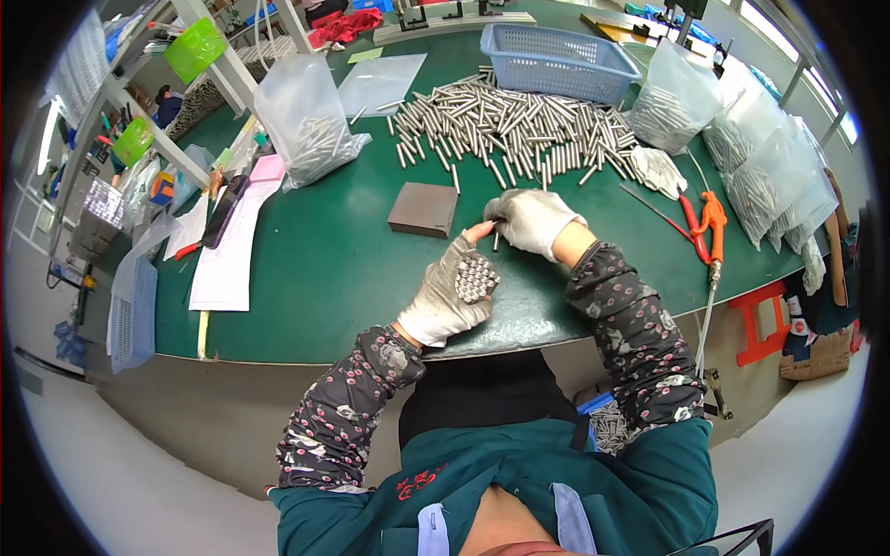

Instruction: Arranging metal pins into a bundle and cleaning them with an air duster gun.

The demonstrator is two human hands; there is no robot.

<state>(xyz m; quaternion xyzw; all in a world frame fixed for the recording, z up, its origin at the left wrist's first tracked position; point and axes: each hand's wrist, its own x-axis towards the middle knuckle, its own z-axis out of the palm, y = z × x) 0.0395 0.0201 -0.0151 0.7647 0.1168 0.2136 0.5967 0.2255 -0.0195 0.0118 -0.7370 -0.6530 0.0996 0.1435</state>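
Note:
My left hand (434, 295), in a pale work glove with a bare thumb tip, is closed around a bundle of metal pins (476, 279), whose round ends show side by side. Just right of it, my right hand (535, 222), gloved too, pinches with its fingers bent downward. Below those fingers a single metal pin (496, 243) sticks out. A brown rectangular block (423, 210) lies left of the right hand, apart from both. Beyond my hands spreads a large loose pile of metal pins (501, 120) on the green table (315, 278).
A blue plastic basket (561, 69) stands behind the pile. Bags of pins stand left (301, 120) and right (674, 102). An orange air gun (712, 222) and red-handled pliers (688, 218) lie at right. Paper (227, 264) lies at left.

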